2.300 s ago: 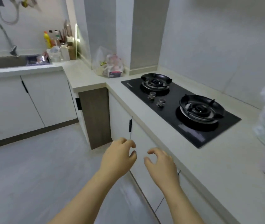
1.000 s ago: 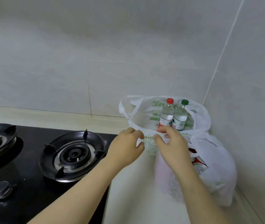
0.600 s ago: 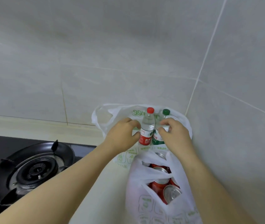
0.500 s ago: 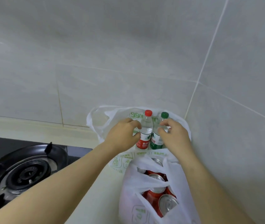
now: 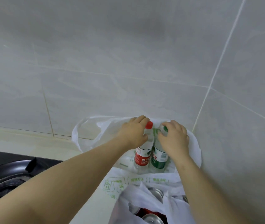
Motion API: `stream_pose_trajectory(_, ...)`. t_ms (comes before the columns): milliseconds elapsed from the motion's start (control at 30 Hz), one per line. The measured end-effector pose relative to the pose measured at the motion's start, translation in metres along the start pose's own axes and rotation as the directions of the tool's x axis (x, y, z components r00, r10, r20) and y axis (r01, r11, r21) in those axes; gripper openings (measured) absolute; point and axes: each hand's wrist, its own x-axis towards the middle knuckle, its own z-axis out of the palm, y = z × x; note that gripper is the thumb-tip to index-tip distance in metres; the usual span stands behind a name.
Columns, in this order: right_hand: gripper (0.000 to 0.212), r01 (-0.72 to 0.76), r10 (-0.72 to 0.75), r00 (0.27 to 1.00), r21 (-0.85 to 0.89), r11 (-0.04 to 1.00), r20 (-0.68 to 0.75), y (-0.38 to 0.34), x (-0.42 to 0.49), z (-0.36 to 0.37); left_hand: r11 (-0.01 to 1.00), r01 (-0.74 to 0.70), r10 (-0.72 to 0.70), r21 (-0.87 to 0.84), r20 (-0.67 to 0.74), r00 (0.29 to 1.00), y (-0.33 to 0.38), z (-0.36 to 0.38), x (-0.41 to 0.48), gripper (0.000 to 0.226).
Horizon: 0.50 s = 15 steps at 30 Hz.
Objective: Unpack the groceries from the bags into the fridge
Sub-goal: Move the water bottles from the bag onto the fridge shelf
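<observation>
Since both bags still hold their goods, the unpacking looks barely begun. Nearest, the near bag [image 5: 133, 196] on the counter [image 5: 31, 143] gapes over red cans [image 5: 152, 219], which the lower edge cuts off, so their count cannot be told. Left of it a black burner [image 5: 7, 175] shows only in part. Beyond, the far bag [image 5: 193, 151] sits in the wall corner with two bottles upright and touching inside it. The left hand [image 5: 133, 133] curls round the shoulder of the red-capped bottle [image 5: 143, 154], just under its cap. The right hand [image 5: 175, 136] wraps the neck of the green-capped bottle [image 5: 159, 157] and hides most of the cap. A fold of plastic hides the bottles' bases, so whether either is lifted cannot be told. The fridge is out of sight, and by this view every item seemingly remains to be carried there.
</observation>
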Motion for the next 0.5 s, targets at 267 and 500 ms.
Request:
stream_pose_trajectory(267,0.051,0.037,0.005,0.97,-0.166,0.985,0.245,0.008,0.033,0.014,0.997,0.026,-0.029,0.079,0.034,0.999,-0.007,0.023,0.015,0.062)
stream_pose_trajectory(500,0.046,0.097,-0.062,0.97,-0.14,0.985,0.234,0.009,0.027,0.014,0.998,0.066,-0.066,0.021,0.024,0.997,0.004,0.019,0.021,0.04)
